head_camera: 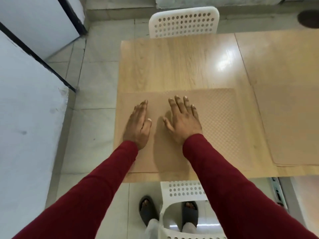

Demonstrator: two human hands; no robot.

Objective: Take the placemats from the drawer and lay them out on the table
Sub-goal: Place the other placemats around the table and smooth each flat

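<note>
Tan placemat (215,118) lies flat at the near edge of the wooden table (172,66). Left hand (139,125) and right hand (183,120) rest on it, palms down, fingers extended, gripping nothing. A second placemat (290,126) lies just beside, to the right.

Light wood surface (172,66): one beige placemat (215,126) at 6 o'clock; second placemat (290,126) at 3 o'clock.

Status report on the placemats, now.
Left hand and right hand open, flat on near placemat. Second placemat lies right of it on the table. Nothing obstructing.
</note>
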